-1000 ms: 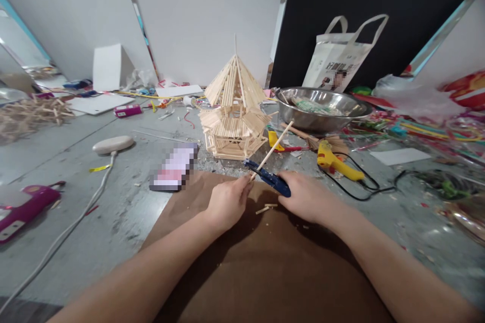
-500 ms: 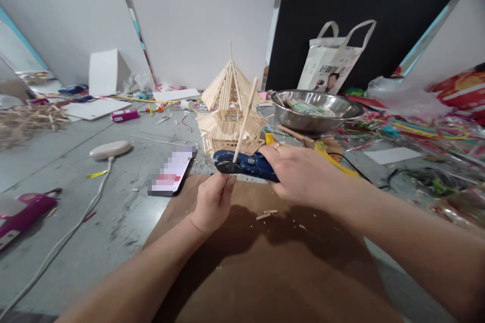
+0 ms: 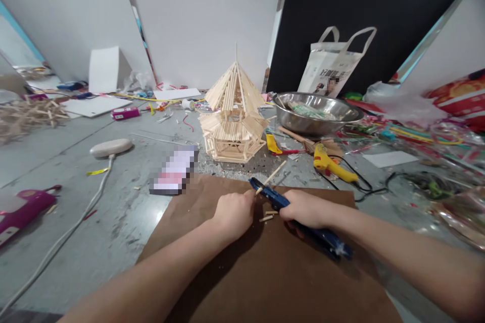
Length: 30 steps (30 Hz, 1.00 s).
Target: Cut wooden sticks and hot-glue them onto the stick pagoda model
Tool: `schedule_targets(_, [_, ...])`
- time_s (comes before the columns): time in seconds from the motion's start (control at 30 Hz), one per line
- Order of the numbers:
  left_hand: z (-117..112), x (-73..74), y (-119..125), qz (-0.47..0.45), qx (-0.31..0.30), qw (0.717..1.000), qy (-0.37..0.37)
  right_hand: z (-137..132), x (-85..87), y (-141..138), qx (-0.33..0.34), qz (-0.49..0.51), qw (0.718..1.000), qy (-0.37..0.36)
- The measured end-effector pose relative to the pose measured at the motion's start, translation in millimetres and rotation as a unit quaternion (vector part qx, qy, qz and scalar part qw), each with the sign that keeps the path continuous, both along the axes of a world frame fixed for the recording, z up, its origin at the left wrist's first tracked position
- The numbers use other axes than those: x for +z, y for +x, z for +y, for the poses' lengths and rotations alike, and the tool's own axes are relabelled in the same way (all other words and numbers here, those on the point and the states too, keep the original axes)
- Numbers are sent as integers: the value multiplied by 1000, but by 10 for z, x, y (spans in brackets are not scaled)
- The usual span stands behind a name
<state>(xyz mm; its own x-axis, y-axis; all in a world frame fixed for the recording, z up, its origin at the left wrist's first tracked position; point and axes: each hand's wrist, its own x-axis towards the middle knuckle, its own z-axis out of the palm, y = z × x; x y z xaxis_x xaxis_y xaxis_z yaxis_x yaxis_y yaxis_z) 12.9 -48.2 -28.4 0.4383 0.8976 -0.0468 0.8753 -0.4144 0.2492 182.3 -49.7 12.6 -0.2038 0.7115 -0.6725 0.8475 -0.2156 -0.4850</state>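
Note:
In my right hand [image 3: 305,209] is a blue cutter [image 3: 271,196], its handles slanting down to the right and its jaw end toward my left hand. A thin wooden stick [image 3: 276,172] passes across the jaws. My left hand [image 3: 235,214] is closed, its fingertips at the stick's lower end beside the jaws. Short cut stick pieces [image 3: 267,217] lie on the brown sheet [image 3: 242,282] just below. Beyond the hands stands a small tiered pavilion model [image 3: 235,128] made of wooden sticks, with a pointed roof and a spire.
A phone [image 3: 174,170] and a white power strip [image 3: 111,148] lie to the left. Right of the pavilion are a steel bowl [image 3: 318,123], a yellow glue gun [image 3: 331,165] with its cord, and a white bag [image 3: 329,68]. A stick pile [image 3: 30,118] sits far left.
Both hands have come down close to the brown sheet. The cutter has swung so its handles point toward me. The stick now leans rightward, lower, away from the pavilion's front.

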Motion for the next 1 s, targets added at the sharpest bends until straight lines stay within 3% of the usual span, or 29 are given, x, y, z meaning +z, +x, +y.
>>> schedule_targets(0.17, [-1, 7, 1, 15, 3, 1000, -16, 44, -63, -22, -18, 12, 1000, -8])
schedule_targets(1.0, [-7, -27, -3, 29, 6, 1000, 0, 33, -39, -98, -24, -25, 999, 10])
